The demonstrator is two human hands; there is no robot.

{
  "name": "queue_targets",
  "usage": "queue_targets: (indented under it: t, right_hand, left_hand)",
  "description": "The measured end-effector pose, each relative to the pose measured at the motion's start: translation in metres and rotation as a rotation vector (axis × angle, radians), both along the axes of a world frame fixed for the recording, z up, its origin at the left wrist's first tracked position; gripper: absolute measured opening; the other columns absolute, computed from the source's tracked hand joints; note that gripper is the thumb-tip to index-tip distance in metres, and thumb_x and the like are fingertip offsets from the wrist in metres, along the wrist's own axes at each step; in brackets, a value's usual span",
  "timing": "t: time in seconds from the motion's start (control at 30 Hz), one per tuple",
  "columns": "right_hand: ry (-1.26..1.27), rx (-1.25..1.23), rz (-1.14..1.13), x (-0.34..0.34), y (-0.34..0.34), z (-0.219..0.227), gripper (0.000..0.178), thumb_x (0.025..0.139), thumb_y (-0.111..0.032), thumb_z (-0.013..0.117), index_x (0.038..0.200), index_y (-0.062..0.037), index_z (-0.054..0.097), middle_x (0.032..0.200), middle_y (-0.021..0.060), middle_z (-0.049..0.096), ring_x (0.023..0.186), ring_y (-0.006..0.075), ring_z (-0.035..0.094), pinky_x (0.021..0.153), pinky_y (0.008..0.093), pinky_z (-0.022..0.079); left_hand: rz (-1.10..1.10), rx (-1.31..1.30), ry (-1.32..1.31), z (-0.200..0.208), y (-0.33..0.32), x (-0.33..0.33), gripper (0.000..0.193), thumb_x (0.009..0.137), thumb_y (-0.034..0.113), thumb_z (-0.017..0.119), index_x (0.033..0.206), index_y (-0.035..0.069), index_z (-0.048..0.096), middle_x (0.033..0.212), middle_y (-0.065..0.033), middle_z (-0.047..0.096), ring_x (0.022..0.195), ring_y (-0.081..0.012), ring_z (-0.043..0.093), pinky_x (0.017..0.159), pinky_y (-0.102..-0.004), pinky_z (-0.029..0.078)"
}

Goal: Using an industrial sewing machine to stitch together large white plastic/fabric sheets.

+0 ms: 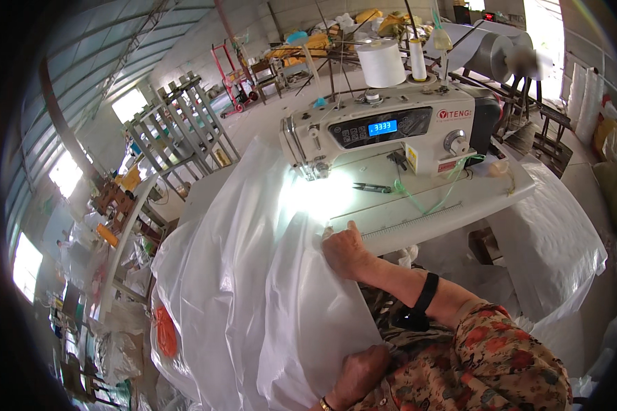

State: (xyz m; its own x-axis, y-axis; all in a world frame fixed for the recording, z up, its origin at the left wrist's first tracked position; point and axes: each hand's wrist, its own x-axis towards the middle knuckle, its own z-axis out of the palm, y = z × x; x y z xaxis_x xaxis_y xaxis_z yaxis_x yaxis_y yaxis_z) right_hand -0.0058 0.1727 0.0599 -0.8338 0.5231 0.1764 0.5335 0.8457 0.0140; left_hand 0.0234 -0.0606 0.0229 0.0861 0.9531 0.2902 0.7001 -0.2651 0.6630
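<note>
A sewing machine (pixel 391 130) with a lit blue display stands on a pale work table, its bright lamp washing out the needle area. A large sheet of shiny white plastic (pixel 240 294) runs from under the machine head down over the front edge in loose folds. My right hand (pixel 346 250) is closed on the sheet's right edge, just in front of the glare. Lower down, my left hand (pixel 363 370) is curled at the same edge, close to my body; its fingertips are hidden. Black thread snips (pixel 372 187) lie on the machine bed, beside a green string (pixel 418 202).
A white thread cone (pixel 380 64) and a smaller spool (pixel 417 59) stand above the machine. More white plastic (pixel 548 233) hangs off the table's right side. At left are a grey metal rack (pixel 178 130) and an orange bag (pixel 164 332). Large rolls (pixel 490 55) sit behind.
</note>
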Motion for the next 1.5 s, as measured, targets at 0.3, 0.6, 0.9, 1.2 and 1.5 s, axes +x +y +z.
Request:
queue_targets:
  t: [0.3, 0.6, 0.9, 1.2, 1.5]
  right_hand:
    - [0.038, 0.277, 0.115, -0.026, 0.029, -0.046, 0.04, 0.084, -0.02, 0.059, 0.121, -0.0047, 0.057, 0.114, 0.0102, 0.058, 0.111, 0.0248, 0.054, 0.095, 0.0526, 0.03]
    - [-0.04, -0.079, -0.009, -0.066, 0.056, -0.012, 0.021, 0.086, -0.019, 0.057, 0.104, -0.0133, 0.066, 0.1, 0.0009, 0.066, 0.097, 0.0199, 0.062, 0.084, 0.0481, 0.034]
    - [0.224, 0.04, -0.075, -0.061, 0.073, -0.024, 0.009, 0.083, -0.01, 0.058, 0.082, -0.0102, 0.068, 0.08, 0.0078, 0.069, 0.081, 0.0229, 0.068, 0.086, 0.0454, 0.038]
    - [0.104, -0.094, -0.032, -0.014, 0.03, -0.007, 0.005, 0.077, -0.007, 0.061, 0.08, -0.0047, 0.065, 0.081, 0.0117, 0.067, 0.08, 0.0255, 0.067, 0.08, 0.0441, 0.038]
    - [0.285, 0.049, 0.11, -0.035, 0.051, -0.02, 0.008, 0.081, -0.009, 0.057, 0.08, -0.0059, 0.064, 0.079, 0.0107, 0.064, 0.072, 0.0277, 0.064, 0.083, 0.0481, 0.037]
  left_hand:
    - [0.237, -0.025, 0.153, 0.005, -0.001, -0.005, 0.018, 0.079, 0.021, 0.065, 0.078, 0.009, 0.051, 0.07, -0.0084, 0.048, 0.062, -0.0274, 0.055, 0.051, -0.0378, 0.044]
    - [0.381, -0.039, 0.168, 0.017, 0.035, -0.026, 0.008, 0.084, 0.006, 0.061, 0.08, 0.004, 0.054, 0.071, -0.0158, 0.061, 0.063, -0.0377, 0.061, 0.055, -0.0437, 0.049]
    - [0.428, 0.06, 0.18, 0.006, 0.065, -0.023, 0.011, 0.084, 0.006, 0.06, 0.079, 0.005, 0.05, 0.069, -0.0149, 0.059, 0.062, -0.0369, 0.06, 0.053, -0.0446, 0.047]
    - [0.443, 0.059, 0.19, 0.005, 0.066, -0.018, 0.011, 0.082, 0.004, 0.059, 0.081, 0.005, 0.048, 0.07, -0.0138, 0.059, 0.062, -0.0362, 0.06, 0.053, -0.0451, 0.048]
    - [0.454, 0.082, 0.19, 0.011, 0.082, -0.045, 0.01, 0.083, 0.004, 0.057, 0.082, 0.003, 0.047, 0.069, -0.0178, 0.056, 0.066, -0.0401, 0.058, 0.057, -0.0492, 0.046]
